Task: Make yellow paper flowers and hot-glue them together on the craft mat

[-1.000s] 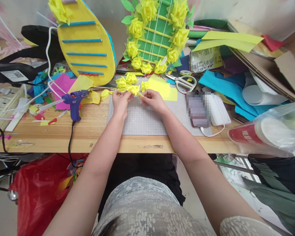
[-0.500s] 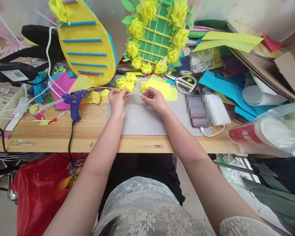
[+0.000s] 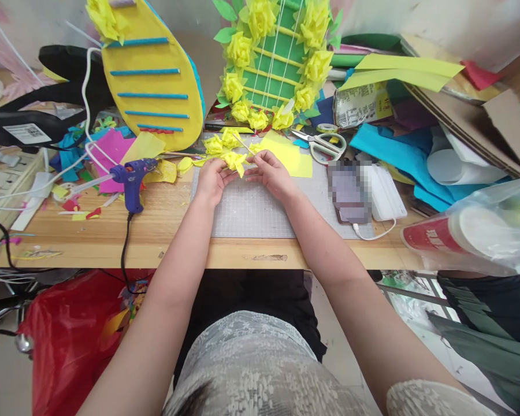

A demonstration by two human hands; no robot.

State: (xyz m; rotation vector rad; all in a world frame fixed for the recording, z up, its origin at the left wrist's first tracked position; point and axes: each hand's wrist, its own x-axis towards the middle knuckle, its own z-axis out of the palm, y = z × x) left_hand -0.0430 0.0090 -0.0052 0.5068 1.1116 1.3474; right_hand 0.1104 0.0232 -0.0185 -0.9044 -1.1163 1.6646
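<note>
A small yellow paper flower (image 3: 235, 162) is pinched at its left side by my left hand (image 3: 213, 180). My right hand (image 3: 272, 174) grips a thin pale stick (image 3: 243, 143) between thumb and forefinger, its tip slanting up and left above the flower. The right hand's lower fingers curl close to the petals; whether they touch is unclear. More yellow paper flowers (image 3: 213, 144) lie just behind. Under both hands is a grey gridded cutting mat (image 3: 253, 214), with yellow paper sheets (image 3: 301, 164) on its far part.
Scissors (image 3: 327, 147), a phone (image 3: 350, 193) and a white power bank (image 3: 385, 193) lie to the right. A bagged cup (image 3: 433, 234) stands near the front edge. At left is a blue glue gun (image 3: 133, 182) with its cord. Flower-trimmed green (image 3: 271, 75) and yellow (image 3: 151, 104) panels stand behind.
The yellow flower has come forward in my left hand. The stick, earlier stretched low between both hands, now points up and left from my right hand.
</note>
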